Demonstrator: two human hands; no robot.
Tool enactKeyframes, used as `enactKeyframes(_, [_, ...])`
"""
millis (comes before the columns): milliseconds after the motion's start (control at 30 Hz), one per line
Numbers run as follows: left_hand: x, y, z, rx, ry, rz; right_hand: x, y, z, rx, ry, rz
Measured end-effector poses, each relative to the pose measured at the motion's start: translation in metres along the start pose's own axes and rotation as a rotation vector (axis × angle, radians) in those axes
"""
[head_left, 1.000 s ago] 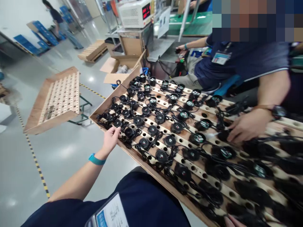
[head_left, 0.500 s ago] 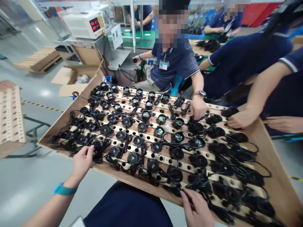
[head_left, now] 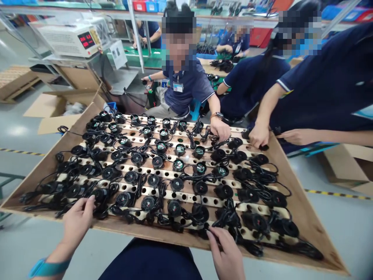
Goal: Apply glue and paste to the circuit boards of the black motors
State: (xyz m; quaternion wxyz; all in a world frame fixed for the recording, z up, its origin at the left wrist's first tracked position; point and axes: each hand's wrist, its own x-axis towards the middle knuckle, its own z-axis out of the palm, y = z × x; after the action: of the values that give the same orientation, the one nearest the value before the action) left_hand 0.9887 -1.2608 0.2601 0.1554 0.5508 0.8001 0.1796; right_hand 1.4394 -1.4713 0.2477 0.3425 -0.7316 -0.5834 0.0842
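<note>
A shallow wooden tray stretches across in front of me, its perforated strips carrying several rows of round black units with cables. Some show a grille, like this black grilled unit; others lie open with green circuit boards inside, such as this open unit. My left hand reaches over the front left rim, fingers curled against a black unit. Over the front rim right of centre, my right hand has thumb and fingers drawn together at a dark part. What either hand's fingertips hold is hidden.
Across the tray, a seated co-worker's hand touches the cables. Another person's hand is at the far right corner. Open cardboard boxes stand left and right. A white instrument with a red display sits at the back left.
The view has swung right, so the tray and people appear further left. Both my hands keep about the same places on the tray. The right-hand co-worker's hand has shifted slightly at the far corner.
</note>
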Motion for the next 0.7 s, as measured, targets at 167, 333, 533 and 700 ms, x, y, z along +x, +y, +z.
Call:
enactKeyframes(167, [0.0,0.001,-0.001,-0.024,-0.031,-0.009,0.008,-0.003,-0.011,-0.016,0.041,-0.008])
enactKeyframes(333, [0.001,0.002,-0.002,-0.01,-0.028,0.038,0.037,0.006,-0.031,-0.108,0.071,-0.007])
enactKeyframes(533, [-0.001,0.0,0.001,0.005,-0.034,0.035,0.085,0.02,-0.049,-0.159,0.091,-0.018])
enactKeyframes(700, [-0.002,0.0,0.003,-0.009,-0.042,0.04,0.132,0.037,-0.055,-0.204,0.063,-0.021])
